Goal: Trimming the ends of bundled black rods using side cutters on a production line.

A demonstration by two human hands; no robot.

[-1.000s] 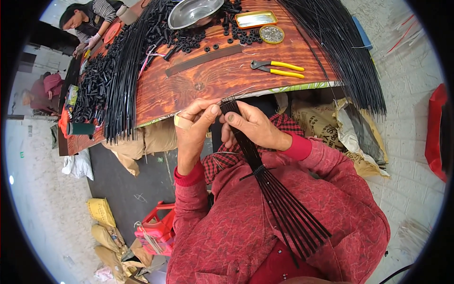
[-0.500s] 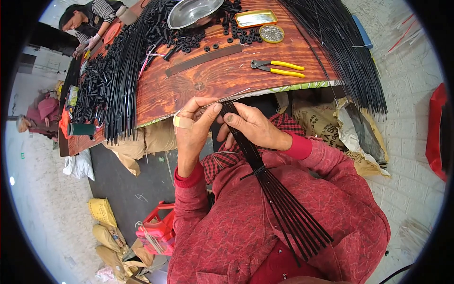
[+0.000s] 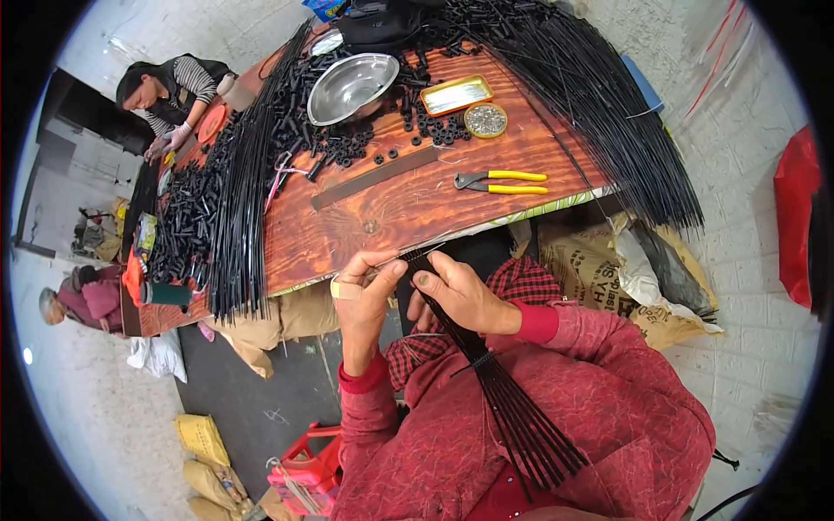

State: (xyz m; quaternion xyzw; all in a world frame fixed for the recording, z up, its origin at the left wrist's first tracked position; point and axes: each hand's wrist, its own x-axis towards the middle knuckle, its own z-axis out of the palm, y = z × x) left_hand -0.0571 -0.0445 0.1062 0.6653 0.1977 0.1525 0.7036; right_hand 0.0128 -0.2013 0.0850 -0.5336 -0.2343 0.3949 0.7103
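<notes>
My right hand is closed round a flat bundle of thin black rods, its thumb lying across them near their upper ends. Lower down, a dark tie cinches the bundle, and below it the rods fan out over my red jacket. My left hand, with a plaster on its back, pinches thumb against forefinger at the rods' upper ends. A thin pale wire runs out from that pinch toward the right. The fingertips partly hide where wire and rods meet.
On the wooden table lie yellow-handled cutting pliers, a flat bar, a steel bowl, a tin of small metal bits and black rod bundles. A co-worker sits at the far left. Sacks stand under the table.
The whole scene sits lower in the picture, showing more of the table's far side. Both hands keep nearly the same hold on the bundle and wire.
</notes>
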